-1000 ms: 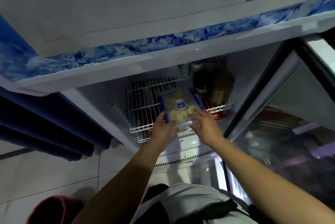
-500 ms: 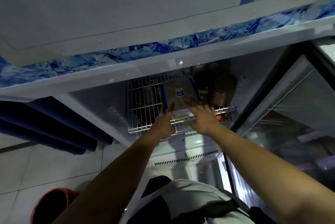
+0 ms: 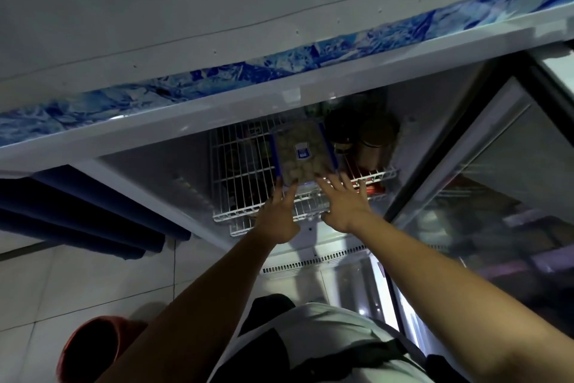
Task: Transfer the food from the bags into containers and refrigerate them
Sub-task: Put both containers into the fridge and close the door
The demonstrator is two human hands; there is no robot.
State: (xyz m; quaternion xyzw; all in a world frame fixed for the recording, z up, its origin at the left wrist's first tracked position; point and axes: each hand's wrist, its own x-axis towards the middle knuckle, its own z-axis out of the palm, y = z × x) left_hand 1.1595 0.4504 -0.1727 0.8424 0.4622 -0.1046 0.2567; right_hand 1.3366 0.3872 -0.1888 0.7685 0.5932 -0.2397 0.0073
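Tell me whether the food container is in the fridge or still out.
In. The food container sits on the wire shelf inside the fridge, beside dark jars; both hands' straight fingers only touch its near edge.

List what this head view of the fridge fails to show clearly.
- Food in the container: pale lumps behind a clear lid, too dim to identify.
- Lid label: print too small to read.
- Dark jars beside it: shadowed, contents unknown.
- Items under the wire shelf: screened by wires and darkness.
- Left hand and right hand fingertips: contact with the container unclear.
- Glass door: reflections mask what lies behind.
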